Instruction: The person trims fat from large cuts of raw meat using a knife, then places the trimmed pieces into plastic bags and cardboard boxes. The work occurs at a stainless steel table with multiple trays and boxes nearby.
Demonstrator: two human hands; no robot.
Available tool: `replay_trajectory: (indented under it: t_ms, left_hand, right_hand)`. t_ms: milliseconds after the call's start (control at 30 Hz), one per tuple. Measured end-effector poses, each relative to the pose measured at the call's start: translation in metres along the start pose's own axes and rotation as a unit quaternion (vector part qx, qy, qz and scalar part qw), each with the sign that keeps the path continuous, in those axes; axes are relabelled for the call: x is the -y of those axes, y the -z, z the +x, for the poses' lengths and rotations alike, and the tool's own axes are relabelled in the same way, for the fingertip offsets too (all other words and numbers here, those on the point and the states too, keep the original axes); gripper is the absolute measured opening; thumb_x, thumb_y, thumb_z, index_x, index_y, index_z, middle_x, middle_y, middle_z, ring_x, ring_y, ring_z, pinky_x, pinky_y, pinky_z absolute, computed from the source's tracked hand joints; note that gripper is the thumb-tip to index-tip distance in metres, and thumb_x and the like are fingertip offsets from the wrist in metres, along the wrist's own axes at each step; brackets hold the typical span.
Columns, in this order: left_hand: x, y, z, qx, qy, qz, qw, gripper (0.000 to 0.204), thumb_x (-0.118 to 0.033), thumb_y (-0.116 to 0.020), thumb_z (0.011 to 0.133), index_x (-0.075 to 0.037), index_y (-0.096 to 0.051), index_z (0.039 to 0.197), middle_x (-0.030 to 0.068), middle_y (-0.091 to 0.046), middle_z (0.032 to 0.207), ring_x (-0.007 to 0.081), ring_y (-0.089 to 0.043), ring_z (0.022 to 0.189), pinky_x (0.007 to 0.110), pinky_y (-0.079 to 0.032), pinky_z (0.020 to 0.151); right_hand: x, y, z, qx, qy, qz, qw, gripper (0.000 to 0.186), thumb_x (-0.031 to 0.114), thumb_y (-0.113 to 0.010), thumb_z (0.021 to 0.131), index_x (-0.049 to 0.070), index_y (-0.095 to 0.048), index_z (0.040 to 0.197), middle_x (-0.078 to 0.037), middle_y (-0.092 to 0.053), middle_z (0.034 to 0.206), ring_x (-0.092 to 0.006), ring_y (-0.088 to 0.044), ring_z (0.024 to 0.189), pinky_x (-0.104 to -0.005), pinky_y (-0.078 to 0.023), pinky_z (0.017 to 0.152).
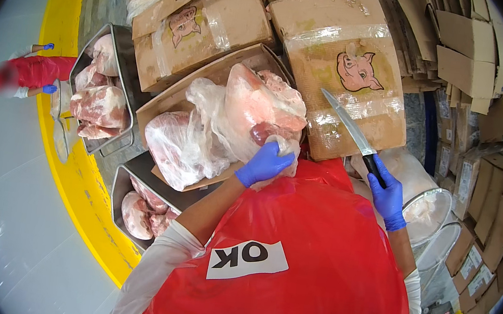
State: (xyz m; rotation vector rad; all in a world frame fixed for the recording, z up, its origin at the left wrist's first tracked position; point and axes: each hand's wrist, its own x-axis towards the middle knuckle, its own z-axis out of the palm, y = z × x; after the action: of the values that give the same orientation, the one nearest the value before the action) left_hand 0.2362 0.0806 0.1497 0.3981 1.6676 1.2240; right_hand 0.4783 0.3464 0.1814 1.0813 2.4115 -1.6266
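Observation:
My left hand (266, 163), in a blue glove, is closed on the near end of a large piece of pork (248, 104). Whitish plastic film (207, 108) hangs along the pork's left side, and some lies by my fingers. The pork rests in an open cardboard box (154, 109), beside another piece of meat wrapped in film (172, 142). In my right hand (387, 194), also blue-gloved, is a knife (351, 128) by its black handle. Its long blade points away and to the left, over a closed taped carton (314, 46).
Metal bins with meat stand at the left (129, 115) and nearer me (116, 203). At right are a whitish plastic-lined round container (425, 211) and stacked flattened cardboard (500, 204). Another closed carton (222, 36) lies behind. A person in red (37, 74) stands far left, past a yellow floor strip (87, 206).

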Motion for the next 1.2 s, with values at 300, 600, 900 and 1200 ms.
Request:
replay_trajectory:
  t_ms: [300,600,900,1200]
  left_hand:
    - [-0.012,-0.012,-0.054,-0.117,0.137,-0.122,0.976,0.013,-0.015,-0.066,0.094,-0.002,-0.064,0.095,0.0019,-0.062,0.089,0.0107,-0.059,0.078,0.029,-0.049,0.066]
    - [-0.032,-0.003,-0.067,-0.112,0.176,-0.033,0.977,0.024,-0.021,-0.068,0.095,0.003,-0.066,0.100,0.0013,-0.065,0.087,0.0077,-0.059,0.076,0.025,-0.047,0.061]
    - [-0.096,-0.015,0.114,-0.101,0.063,0.184,0.976,0.021,-0.020,-0.066,0.095,-0.001,-0.069,0.105,0.0045,-0.068,0.097,0.0134,-0.062,0.090,0.030,-0.052,0.078]
    - [-0.120,0.025,0.109,0.135,0.036,0.018,0.990,0.034,-0.009,-0.059,0.090,0.002,-0.068,0.121,0.0071,-0.070,0.119,0.0147,-0.062,0.107,0.028,-0.047,0.097]
  right_hand:
    - [0.034,0.010,-0.030,0.106,-0.007,-0.004,0.994,0.048,0.006,-0.074,0.090,0.005,-0.062,0.137,-0.017,-0.074,0.105,-0.0147,-0.071,0.092,-0.0293,-0.055,0.083]
    - [0.007,0.012,-0.058,0.124,0.024,0.001,0.992,0.049,0.010,-0.077,0.087,0.010,-0.064,0.135,-0.020,-0.073,0.103,-0.0244,-0.073,0.085,-0.0340,-0.057,0.079]
    - [0.002,0.016,-0.085,0.060,-0.035,0.004,0.998,0.048,0.010,-0.076,0.088,0.011,-0.065,0.134,-0.018,-0.073,0.098,-0.0315,-0.072,0.081,-0.0356,-0.057,0.077]
    - [-0.013,-0.007,-0.093,0.024,0.017,-0.055,0.998,0.051,0.016,-0.077,0.087,0.018,-0.064,0.136,-0.017,-0.070,0.085,-0.0309,-0.069,0.071,-0.0384,-0.055,0.068]
